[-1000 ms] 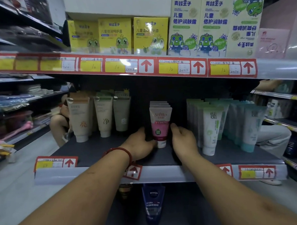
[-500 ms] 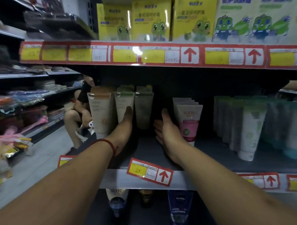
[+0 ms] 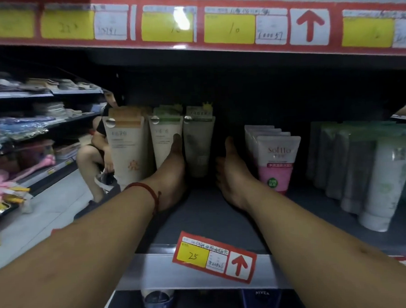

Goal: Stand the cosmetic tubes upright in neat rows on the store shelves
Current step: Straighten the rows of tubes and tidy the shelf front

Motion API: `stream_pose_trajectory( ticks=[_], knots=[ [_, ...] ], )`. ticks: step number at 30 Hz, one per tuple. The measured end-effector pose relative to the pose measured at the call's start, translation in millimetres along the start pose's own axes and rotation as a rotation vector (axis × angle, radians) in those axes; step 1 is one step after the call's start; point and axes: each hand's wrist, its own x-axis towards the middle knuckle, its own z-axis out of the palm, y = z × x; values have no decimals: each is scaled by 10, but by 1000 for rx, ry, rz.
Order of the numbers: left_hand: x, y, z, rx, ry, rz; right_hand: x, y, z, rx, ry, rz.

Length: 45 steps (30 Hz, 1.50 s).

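Three rows of upright tubes stand at the left of the dark shelf (image 3: 207,216): a beige tube with an orange top (image 3: 127,147), a pale tube with a green top (image 3: 163,137) and a grey tube (image 3: 199,140). My left hand (image 3: 172,169), a red string on its wrist, lies flat with its thumb up, slid in between the green-topped and grey tubes. My right hand (image 3: 230,173) is flat and open to the right of the grey tube, with a gap between them. Right of that hand stands a row of pink Softto tubes (image 3: 276,160).
Several pale green tubes (image 3: 384,176) stand in rows at the right. A loose, tilted price tag (image 3: 213,255) hangs on the shelf's front edge. The upper shelf's red label strip (image 3: 215,30) is close overhead. A person (image 3: 97,153) crouches in the aisle at left. A Nivea tube (image 3: 262,300) sits below.
Both hands have left the pink Softto tubes and moved left to either side of the grey tube. The camera has moved in closer to the shelf.
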Motion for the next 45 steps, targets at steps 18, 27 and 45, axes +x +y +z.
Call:
stream_pose_trajectory(
  ticks=[18, 27, 45],
  knots=[
    [131, -165, 25, -4, -81, 129, 126, 77, -25, -55, -29, -104],
    [-76, -116, 121, -3, -16, 32, -412, -90, -91, -13, -43, -87],
    [-201, -102, 161, 121, 39, 2, -515, -74, -125, -21, -152, -56]
  ],
)
